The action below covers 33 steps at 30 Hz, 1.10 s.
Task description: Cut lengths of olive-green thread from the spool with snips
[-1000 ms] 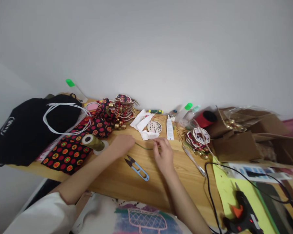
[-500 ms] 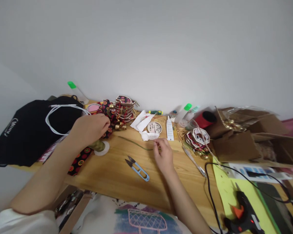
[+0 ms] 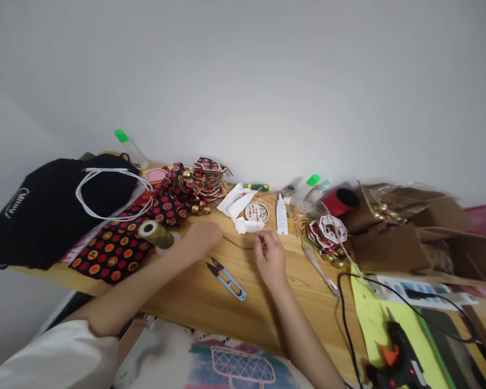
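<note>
A thin green cord (image 3: 238, 245) stretches over the wooden table between my two hands. My right hand (image 3: 270, 259) pinches its right part between thumb and fingers. The back of my left hand (image 3: 202, 240) faces me; its fingers are curled at the cord's left part, which they cover, and the fingertips are partly hidden. Just below the cord lie blue thread snips (image 3: 229, 281) with dark blades, touched by neither hand. Behind my left wrist a spool of olive green thread (image 3: 159, 235) leans on its side.
Patterned fabric (image 3: 117, 248) and a black bag (image 3: 48, 210) are at left. A round printed piece (image 3: 257, 213), tissue (image 3: 237, 200) and a glue tube (image 3: 282, 216) lie at the back. At right are a craft knife (image 3: 322, 273), cardboard boxes (image 3: 389, 243) and a corded glue gun (image 3: 400, 351).
My left hand has moved right and down from the patterned fabric to the cord's left part, uncovering the thread spool. My right hand stays almost where it was, pinching the cord.
</note>
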Available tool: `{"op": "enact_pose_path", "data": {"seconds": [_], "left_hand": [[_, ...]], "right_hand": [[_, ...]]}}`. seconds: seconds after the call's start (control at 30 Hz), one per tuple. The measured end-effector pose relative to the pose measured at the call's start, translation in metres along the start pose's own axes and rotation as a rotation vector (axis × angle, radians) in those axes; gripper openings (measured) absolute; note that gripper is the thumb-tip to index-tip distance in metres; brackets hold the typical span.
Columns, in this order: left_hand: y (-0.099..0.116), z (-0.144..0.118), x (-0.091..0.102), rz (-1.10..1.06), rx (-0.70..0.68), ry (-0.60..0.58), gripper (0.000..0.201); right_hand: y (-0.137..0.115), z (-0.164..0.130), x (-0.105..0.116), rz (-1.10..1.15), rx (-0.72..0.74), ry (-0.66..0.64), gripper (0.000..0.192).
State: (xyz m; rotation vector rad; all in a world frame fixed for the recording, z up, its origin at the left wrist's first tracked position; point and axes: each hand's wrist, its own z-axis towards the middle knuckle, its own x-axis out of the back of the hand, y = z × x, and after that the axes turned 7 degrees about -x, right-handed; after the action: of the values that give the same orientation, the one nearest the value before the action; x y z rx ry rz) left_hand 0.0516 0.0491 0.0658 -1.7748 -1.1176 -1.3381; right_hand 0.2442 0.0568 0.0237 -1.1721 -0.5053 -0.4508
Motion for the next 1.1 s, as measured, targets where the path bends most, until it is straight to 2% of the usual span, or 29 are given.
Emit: {"op": "enact_pose_path", "data": {"seconds": [0.23,0.53,0.77,0.97,1.1], "left_hand": [[-0.011,0.007,-0.009,-0.026,0.027,-0.001,0.023],[-0.011,0.015,0.000,-0.054,-0.026,-0.035,0.027],[-0.016,0.017,-0.001,-0.066,-0.034,-0.063,0.028],[-0.017,0.007,0.014,-0.088,-0.029,-0.106,0.030],[-0.022,-0.005,0.026,-0.089,-0.018,-0.058,0.027]], "right_hand": [[0.000,-0.001,0.001,0.005,0.004,0.009,0.018],[-0.001,0.000,0.001,0.003,0.010,0.011,0.019],[0.002,-0.001,-0.001,0.021,-0.007,-0.010,0.020],[0.002,-0.001,-0.001,0.033,-0.019,0.002,0.021],[0.002,-0.001,-0.002,0.046,-0.024,-0.005,0.022]]}}
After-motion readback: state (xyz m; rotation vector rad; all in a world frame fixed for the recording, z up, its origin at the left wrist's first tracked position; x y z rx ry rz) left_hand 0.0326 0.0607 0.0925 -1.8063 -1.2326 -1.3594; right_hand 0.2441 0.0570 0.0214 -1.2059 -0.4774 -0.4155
